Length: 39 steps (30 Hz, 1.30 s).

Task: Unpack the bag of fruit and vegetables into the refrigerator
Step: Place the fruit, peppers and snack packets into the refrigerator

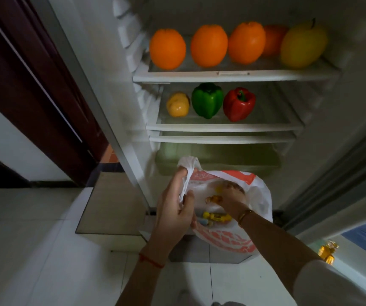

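Setting: open refrigerator [133, 120], pale tiled floor [34, 250].
Top shelf [233, 76]: four oranges [167, 49], yellow fruit [303, 45].
Middle shelf [222, 127]: yellow pepper [178, 104], green pepper [207, 100], red pepper [239, 104].
Bag [259, 195]: white-orange plastic, below shelves, small yellow items inside.
Left hand [173, 208]: gripping bag handle.
Right hand [230, 197]: inside bag, grip unclear.

Left hand [175, 208]: forearm extended forward, palm turned inward, thumb and fingers [181, 173] pinched closed on thin material; 1 red cord at the wrist. Right hand [229, 198]: forearm angled in from the right, wrist bent downward, fingers curled and partly hidden; 1 gold bangle at the wrist.
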Available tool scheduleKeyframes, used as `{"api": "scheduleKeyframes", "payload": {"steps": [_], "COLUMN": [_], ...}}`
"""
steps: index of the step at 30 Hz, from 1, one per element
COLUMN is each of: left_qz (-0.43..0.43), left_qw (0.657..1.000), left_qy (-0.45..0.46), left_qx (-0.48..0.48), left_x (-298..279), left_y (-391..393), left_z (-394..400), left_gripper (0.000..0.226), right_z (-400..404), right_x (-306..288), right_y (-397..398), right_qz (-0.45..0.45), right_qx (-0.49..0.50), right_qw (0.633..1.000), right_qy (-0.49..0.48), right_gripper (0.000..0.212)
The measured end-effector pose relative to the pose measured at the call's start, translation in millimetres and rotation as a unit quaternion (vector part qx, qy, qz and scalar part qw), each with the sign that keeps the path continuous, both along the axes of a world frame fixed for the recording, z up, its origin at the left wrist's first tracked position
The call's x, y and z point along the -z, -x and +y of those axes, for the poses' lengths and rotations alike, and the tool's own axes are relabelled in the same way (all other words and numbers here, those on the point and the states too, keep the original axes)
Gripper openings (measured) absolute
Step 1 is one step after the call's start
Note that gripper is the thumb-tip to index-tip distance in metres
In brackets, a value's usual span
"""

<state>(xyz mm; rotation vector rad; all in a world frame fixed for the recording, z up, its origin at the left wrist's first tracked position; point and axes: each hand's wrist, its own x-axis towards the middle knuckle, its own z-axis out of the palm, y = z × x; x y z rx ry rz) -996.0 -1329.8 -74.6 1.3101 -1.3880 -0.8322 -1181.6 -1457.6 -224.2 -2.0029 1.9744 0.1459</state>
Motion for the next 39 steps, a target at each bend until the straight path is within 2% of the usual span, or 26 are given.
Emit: {"api": "scheduleKeyframes", "payload": {"steps": [6, 10, 19, 23, 25, 28, 31, 35, 39], "left_qz": [0.006, 0.012, -0.005, -0.012, -0.010, -0.015, -0.027, -0.053, -0.078], "left_qw": [1.000, 1.000, 1.000, 1.000, 1.000, 0.999, 0.998, 0.995, 0.990], "left_qy": [-0.009, -0.003, -0.010, -0.001, 0.005, -0.005, 0.008, 0.016, 0.046], "left_qx": [0.016, 0.013, -0.004, -0.009, 0.003, 0.039, 0.060, 0.085, 0.112], "left_x": [1, 0, -3, -5, -5, -11, -16, -17, -19], "left_y": [1, 3, 0, 4, 8, 16, 29, 51, 77], "left_z": [-6, -9, -5, -5, -6, -7, -8, -10, -9], "left_gripper": [0.054, 0.051, 0.052, 0.048, 0.047, 0.049, 0.053, 0.049, 0.046], "right_z": [-1, -1, 3, 10, 20, 42, 67, 103, 143], "right_x": [2, -4, -3, -15, -25, -44, -61, -78, -100], "right_y": [5, -1, -14, -16, -14, -7, 10, 51, 96], "right_qz": [-0.072, -0.059, -0.047, -0.102, -0.169, -0.284, -0.368, -0.488, -0.549], "right_qx": [0.031, -0.003, -0.019, -0.022, -0.003, 0.053, 0.144, 0.237, 0.315], "right_qw": [0.997, 0.998, 0.999, 0.995, 0.986, 0.956, 0.919, 0.840, 0.771], "right_qy": [-0.005, -0.022, -0.016, 0.004, 0.015, 0.043, 0.014, 0.000, 0.068], "right_gripper": [0.058, 0.059, 0.044, 0.047, 0.043, 0.026, 0.035, 0.033, 0.021]}}
